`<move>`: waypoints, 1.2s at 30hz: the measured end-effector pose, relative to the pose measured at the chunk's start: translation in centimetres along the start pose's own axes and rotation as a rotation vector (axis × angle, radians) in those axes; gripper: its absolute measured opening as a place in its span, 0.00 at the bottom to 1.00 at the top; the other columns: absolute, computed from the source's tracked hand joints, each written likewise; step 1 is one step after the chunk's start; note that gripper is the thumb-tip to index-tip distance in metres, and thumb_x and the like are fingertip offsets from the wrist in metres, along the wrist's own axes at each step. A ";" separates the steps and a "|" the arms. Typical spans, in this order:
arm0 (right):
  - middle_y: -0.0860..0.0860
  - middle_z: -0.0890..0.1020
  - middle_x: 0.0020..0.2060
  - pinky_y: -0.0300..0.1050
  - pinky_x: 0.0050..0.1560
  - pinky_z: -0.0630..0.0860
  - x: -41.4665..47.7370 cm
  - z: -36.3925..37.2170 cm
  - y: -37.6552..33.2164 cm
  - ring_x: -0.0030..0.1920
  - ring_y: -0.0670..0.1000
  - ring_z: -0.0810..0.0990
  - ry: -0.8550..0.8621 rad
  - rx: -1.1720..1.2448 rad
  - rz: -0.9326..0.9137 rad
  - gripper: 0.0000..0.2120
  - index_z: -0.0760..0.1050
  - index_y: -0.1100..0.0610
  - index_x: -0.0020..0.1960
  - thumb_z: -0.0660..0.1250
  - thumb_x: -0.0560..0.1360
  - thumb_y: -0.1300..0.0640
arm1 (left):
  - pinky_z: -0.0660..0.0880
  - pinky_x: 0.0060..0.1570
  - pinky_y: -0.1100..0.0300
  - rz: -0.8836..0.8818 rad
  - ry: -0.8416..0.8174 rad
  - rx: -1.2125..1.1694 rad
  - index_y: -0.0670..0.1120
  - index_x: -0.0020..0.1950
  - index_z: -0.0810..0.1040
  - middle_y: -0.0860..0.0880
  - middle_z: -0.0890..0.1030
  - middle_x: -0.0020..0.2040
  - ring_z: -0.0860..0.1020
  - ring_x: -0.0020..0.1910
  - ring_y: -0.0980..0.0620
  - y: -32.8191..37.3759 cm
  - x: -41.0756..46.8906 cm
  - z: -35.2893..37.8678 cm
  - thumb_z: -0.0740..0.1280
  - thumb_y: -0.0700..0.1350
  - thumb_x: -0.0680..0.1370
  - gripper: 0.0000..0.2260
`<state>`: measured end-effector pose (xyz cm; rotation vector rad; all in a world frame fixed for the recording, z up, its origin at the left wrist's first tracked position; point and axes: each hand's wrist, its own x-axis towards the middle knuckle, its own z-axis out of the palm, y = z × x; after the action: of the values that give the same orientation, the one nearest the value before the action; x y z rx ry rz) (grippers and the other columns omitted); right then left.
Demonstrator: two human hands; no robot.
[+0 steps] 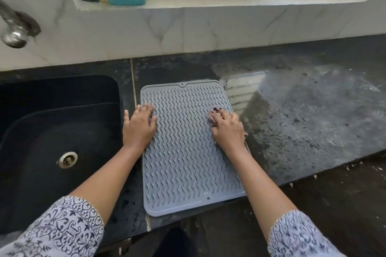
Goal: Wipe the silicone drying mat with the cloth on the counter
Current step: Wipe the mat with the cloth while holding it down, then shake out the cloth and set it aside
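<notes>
Counter (313,123): mat (188,156) long axis front-back.

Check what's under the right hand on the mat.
A bunched cloth; only a dark patterned bit pokes out ahead of the right hand. It sits on the grey mat near its right edge. The rest of the cloth and the mat beneath are covered.
</notes>
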<state>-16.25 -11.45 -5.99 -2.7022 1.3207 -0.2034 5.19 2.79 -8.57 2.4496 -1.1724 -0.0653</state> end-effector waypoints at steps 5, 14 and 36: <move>0.57 0.72 0.64 0.51 0.50 0.71 1.9 -0.6 2.1 0.55 0.60 0.70 0.071 -0.015 0.216 0.20 0.71 0.54 0.66 0.62 0.74 0.58 | 0.44 0.74 0.45 -0.001 -0.019 0.005 0.49 0.74 0.65 0.49 0.65 0.75 0.59 0.75 0.50 0.2 0.0 -0.2 0.55 0.50 0.82 0.21; 0.54 0.75 0.63 0.54 0.54 0.73 5.4 0.9 -9.0 0.58 0.59 0.72 -0.007 0.053 -0.409 0.19 0.72 0.52 0.66 0.63 0.75 0.54 | 0.45 0.73 0.45 -0.005 0.004 0.031 0.50 0.73 0.67 0.50 0.68 0.73 0.62 0.74 0.51 0.2 0.1 -0.1 0.53 0.52 0.80 0.21; 0.56 0.82 0.50 0.47 0.48 0.73 12.2 -2.4 -6.6 0.52 0.56 0.79 -0.472 0.480 0.299 0.17 0.76 0.59 0.48 0.69 0.71 0.45 | 0.65 0.62 0.50 -0.229 -0.111 -0.260 0.50 0.54 0.81 0.50 0.78 0.56 0.71 0.61 0.49 6.1 4.5 0.1 0.63 0.60 0.77 0.16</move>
<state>-4.15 -17.24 -1.74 -1.9692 1.2978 0.1284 3.55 -4.04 -5.64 2.3579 -0.8594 -0.4000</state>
